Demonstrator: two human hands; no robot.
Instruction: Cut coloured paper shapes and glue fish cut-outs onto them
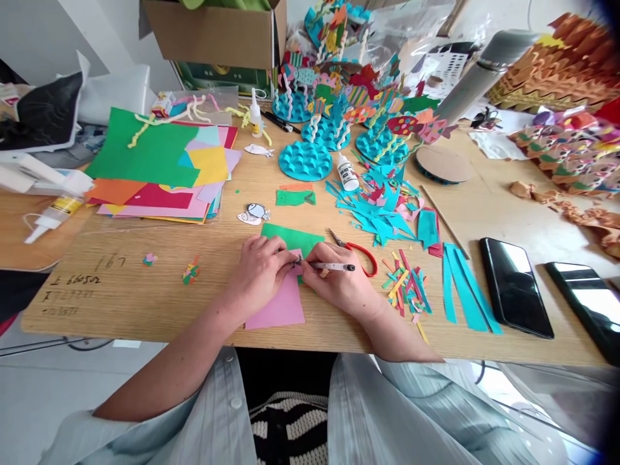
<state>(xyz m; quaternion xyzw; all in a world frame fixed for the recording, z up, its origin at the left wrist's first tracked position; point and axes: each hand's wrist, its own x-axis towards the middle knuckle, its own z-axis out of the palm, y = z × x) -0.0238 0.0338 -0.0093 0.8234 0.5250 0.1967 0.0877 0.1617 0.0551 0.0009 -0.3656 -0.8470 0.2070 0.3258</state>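
Observation:
My right hand (334, 281) is closed round a black pen (334, 265), whose tip touches a small cutout at the top edge of a pink paper sheet (278, 303). My left hand (259, 271) is closed, its fingertips pressing that small cutout onto the pink sheet. A green paper piece (290, 237) lies just beyond both hands. Red-handled scissors (358, 252) rest right of the pen. A paper fish cutout (254, 213) lies beyond the green piece.
A stack of coloured paper (159, 165) lies at the left. Blue dimpled discs (305, 160) with paper fish stand at the back, with a glue bottle (347, 173) and blue scraps (382, 210). Two phones (516, 284) lie at the right. A cardboard box (217, 32) stands behind.

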